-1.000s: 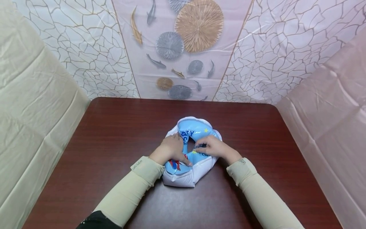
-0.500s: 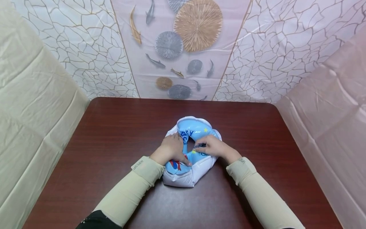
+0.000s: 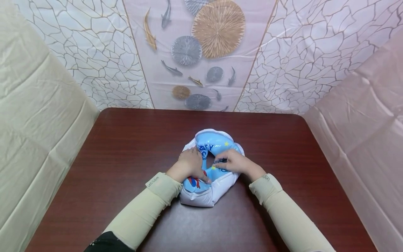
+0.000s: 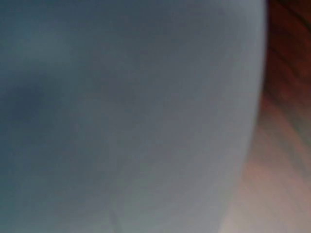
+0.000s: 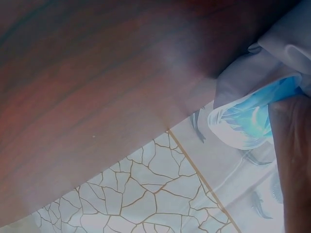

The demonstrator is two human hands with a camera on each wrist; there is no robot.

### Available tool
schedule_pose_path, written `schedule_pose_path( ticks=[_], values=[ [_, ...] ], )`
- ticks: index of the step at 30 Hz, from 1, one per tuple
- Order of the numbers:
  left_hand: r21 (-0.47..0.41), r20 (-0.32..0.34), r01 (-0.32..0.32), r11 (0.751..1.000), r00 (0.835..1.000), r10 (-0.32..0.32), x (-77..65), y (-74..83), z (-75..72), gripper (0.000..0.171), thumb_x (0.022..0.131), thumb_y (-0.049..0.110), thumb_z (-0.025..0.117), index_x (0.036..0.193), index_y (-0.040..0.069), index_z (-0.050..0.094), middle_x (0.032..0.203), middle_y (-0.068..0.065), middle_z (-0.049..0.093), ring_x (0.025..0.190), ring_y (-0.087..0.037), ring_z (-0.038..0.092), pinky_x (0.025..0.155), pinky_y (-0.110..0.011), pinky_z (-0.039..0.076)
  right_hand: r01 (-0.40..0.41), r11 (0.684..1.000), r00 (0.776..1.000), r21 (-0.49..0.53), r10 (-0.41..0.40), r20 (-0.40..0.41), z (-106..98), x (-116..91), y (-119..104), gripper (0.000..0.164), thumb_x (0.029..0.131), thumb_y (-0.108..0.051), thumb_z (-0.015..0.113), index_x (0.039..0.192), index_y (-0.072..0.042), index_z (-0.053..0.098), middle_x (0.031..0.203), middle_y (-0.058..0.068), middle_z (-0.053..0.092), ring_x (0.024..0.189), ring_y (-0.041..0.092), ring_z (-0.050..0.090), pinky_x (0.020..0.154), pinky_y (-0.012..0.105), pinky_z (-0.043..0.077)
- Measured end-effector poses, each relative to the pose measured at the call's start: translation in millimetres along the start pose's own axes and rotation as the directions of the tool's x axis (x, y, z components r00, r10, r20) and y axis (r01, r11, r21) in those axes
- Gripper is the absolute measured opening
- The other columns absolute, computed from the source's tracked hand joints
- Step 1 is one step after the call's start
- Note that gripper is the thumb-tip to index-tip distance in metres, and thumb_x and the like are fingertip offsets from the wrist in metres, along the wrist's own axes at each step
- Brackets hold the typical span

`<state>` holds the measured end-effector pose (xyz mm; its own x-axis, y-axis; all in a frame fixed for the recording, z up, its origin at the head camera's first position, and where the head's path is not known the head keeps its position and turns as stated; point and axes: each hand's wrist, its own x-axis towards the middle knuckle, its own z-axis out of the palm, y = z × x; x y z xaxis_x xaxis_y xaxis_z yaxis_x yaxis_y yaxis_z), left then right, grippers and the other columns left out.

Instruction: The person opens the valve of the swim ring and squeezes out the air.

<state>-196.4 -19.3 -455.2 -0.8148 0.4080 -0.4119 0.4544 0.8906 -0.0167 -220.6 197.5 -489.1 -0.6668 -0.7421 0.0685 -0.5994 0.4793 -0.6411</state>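
Note:
A partly inflated swim ring (image 3: pixel 211 137), light blue on top with white sides, lies on the table in the head view. Blue lettering, yellow stars and a red-and-blue print show on it. My left hand (image 3: pixel 190 163) rests across its left side, with the thumb stretched over the near part. At the inner edge on the right, my right hand (image 3: pixel 233 161) pinches the ring between thumb and fingers; whatever lies under the fingertips is hidden. The ring's blurred pale wall (image 4: pixel 160 116) fills most of the left wrist view. In the right wrist view, part of my hand (image 5: pixel 294 150) stands beside the ring (image 5: pixel 252 77).
The dark red-brown wooden table (image 3: pixel 126 147) extends around the ring on all sides. A patterned cloth (image 3: pixel 94 52) hangs behind its far edge. Pale draped fabric flanks the table at left (image 3: pixel 37 140) and right (image 3: pixel 362 140).

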Motion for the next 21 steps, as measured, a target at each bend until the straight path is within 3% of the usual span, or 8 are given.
schedule_pose_path(
  ticks=[21],
  values=[
    [0.023,0.004,0.02,1.0,1.0,-0.02,1.7,2.6,1.0,0.137,0.061,0.092,0.063,0.155,-0.003,0.031,0.16,-0.022,0.029,0.149,-0.032,0.027,0.117,-0.042,0.03,-0.015,1.0,1.0,-0.002,0.015,-0.001,0.1,-0.7,-1.5,0.007,0.093,-0.014,0.073,0.092,-0.019,0.077,0.084,-0.012,0.069,0.079,0.009,0.06,0.076,0.029,0.053]
  ],
)
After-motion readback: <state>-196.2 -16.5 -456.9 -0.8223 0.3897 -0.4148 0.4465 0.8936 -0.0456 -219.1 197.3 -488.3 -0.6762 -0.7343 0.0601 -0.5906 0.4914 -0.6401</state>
